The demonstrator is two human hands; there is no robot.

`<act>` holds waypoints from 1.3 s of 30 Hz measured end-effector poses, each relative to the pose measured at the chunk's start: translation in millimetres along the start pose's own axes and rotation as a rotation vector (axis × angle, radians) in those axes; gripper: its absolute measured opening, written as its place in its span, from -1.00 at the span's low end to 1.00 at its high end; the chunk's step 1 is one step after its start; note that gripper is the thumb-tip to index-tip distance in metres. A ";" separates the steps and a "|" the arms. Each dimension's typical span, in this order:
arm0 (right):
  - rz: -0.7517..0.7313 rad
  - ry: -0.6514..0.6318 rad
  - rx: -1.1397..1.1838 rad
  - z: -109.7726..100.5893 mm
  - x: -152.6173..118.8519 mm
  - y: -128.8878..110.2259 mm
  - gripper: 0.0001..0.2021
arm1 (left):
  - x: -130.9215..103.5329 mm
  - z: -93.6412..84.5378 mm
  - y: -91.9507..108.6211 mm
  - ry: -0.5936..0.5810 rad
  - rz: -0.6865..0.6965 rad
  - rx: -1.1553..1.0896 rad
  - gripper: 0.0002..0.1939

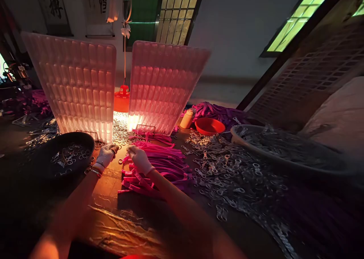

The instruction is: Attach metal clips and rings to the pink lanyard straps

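Observation:
My left hand (104,156), in a pale knit glove, is at the edge of the lamp light with its fingers curled together. Something small and dark shows at its fingertips, too small to name. A short gap to the right, my right hand (140,159), also gloved, has its thumb and fingers pinched. What it holds, if anything, is hidden. Just below its fingertips is a metal ring (120,161). Beneath and beside the right hand lie many magenta straps (165,164) in a row. More loose metal rings (122,132) are spread on the table beyond both hands.
Two upright ribbed translucent panels (85,85) flank a hanging red lamp (121,102). A black bowl (92,139) of rings stands left. At right are heaped metal clasps (227,172), a red bowl (209,126), a bottle (187,119) and a wide tub (236,136). Loose strands (122,221) lie in front.

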State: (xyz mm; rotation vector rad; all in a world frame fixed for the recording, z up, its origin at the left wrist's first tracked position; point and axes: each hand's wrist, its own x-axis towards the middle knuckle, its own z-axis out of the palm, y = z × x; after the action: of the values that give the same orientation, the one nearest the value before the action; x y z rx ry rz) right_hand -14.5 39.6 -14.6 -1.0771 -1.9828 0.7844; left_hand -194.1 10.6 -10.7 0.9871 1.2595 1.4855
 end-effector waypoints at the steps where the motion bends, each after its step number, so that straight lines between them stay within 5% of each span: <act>1: -0.018 -0.002 -0.027 -1.8 -1.6 -2.5 -0.81 | -9.9 3.7 -0.9 -0.036 -0.011 0.003 -0.86; 5: -0.084 -0.070 -0.147 -9.7 -24.0 -14.3 -0.84 | -55.4 16.6 -4.6 -0.184 -0.088 -0.021 -0.78; 12: -0.163 -0.200 -0.270 -29.2 -131.9 -16.8 -0.86 | -147.4 27.0 -34.2 -0.427 -0.386 -0.042 -0.68; 16: -0.123 -0.233 -0.200 -39.2 -173.2 -13.5 -0.82 | -178.8 35.3 -45.7 -0.498 -0.388 0.105 -0.64; 22: -0.103 -0.338 -0.548 -61.3 -207.7 -18.6 -0.81 | -186.3 60.5 -49.0 -0.588 -0.485 0.174 -0.60; 26: 0.251 -0.293 -0.365 -69.7 -234.4 -15.3 -0.76 | -192.0 88.2 -54.6 -0.524 -0.681 -0.039 -0.64; 30: 0.313 -0.085 -0.130 -84.9 -262.6 -2.4 -0.76 | -197.7 108.9 -56.4 -0.506 -0.942 -0.206 -0.62; 35: 0.308 0.248 -0.168 -110.3 -289.8 30.0 -0.74 | -179.7 121.7 -54.1 -0.457 -0.844 -0.219 -0.65; 39: 0.212 0.243 -0.398 -115.3 -284.8 44.1 -0.78 | -163.4 141.8 -44.7 -0.536 -0.825 -0.176 -0.75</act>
State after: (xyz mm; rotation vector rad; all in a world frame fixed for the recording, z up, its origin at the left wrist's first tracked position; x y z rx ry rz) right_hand 206.8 -169.4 -74.9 -1.5554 -1.8765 0.3438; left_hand -10.6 -110.0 -35.1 0.5681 0.9379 0.6152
